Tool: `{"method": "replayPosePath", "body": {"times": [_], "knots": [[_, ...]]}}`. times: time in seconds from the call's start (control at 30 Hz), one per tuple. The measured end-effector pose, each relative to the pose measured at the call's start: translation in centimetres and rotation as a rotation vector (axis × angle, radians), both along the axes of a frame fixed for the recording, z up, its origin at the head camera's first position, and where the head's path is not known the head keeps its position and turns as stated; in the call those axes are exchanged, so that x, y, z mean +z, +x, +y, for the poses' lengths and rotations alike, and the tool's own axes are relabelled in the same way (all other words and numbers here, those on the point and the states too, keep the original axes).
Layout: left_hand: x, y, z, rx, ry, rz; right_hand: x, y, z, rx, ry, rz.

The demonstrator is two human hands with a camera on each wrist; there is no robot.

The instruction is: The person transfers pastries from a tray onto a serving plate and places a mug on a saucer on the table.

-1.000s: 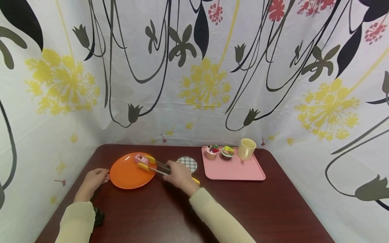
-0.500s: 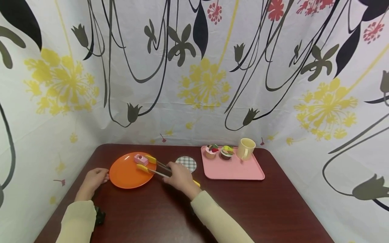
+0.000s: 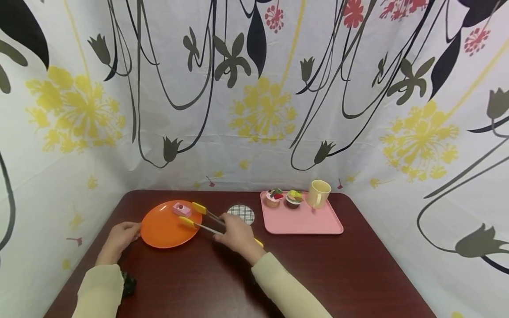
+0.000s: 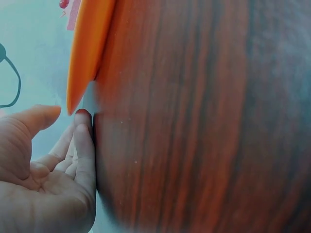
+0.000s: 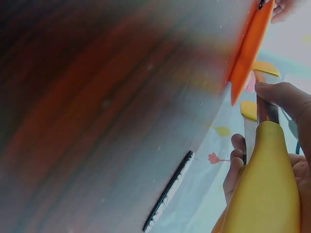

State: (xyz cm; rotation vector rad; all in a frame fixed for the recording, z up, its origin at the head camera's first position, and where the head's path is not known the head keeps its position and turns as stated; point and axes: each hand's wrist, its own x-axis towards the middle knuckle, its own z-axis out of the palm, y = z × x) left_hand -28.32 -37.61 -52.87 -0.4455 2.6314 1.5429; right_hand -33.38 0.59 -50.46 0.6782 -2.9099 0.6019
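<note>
My right hand (image 3: 238,234) grips a pair of tongs (image 5: 265,179) with yellow handles, metal arms and yellow tips. The tongs' tips are spread over the right side of an orange plate (image 3: 163,232). A small pink toy cake (image 3: 182,209) with a red dot on top sits on that plate, just left of the tips and apart from them. At the plate's left rim is my left hand (image 3: 121,238). In the left wrist view the left hand (image 4: 58,165) has its fingers extended at the rim's underside, while a gap shows between thumb and rim.
A round checked coaster (image 3: 241,213) lies behind the right hand. Further right, a pink tray (image 3: 302,223) bears two toy cupcakes (image 3: 273,198) and a cream mug (image 3: 319,194). Patterned cloth (image 3: 254,159) hangs around the brown table (image 3: 191,278).
The tongs' tips have spread apart and let go of the cake, which stays on the plate. The head view has shifted slightly. The left hand has stayed by the rim.
</note>
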Motion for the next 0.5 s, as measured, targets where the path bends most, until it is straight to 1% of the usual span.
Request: {"method": "replayPosePath", "body": {"times": [0.13, 0.23, 0.37, 0.5], "knots": [[0.3, 0.3, 0.0, -0.040, 0.012, -0.001, 0.1, 0.1, 0.7, -0.018, -0.016, -0.007], [0.2, 0.3, 0.0, -0.052, 0.020, -0.009, 0.1, 0.1, 1.3, -0.029, -0.029, -0.016], [-0.4, 0.2, -0.1, -0.047, 0.017, -0.011, 0.0, 0.3, 2.2, -0.041, -0.045, -0.026], [-0.4, 0.2, 0.0, -0.045, 0.020, 0.001, -0.1, 0.5, 3.2, -0.047, -0.072, -0.024]]}}
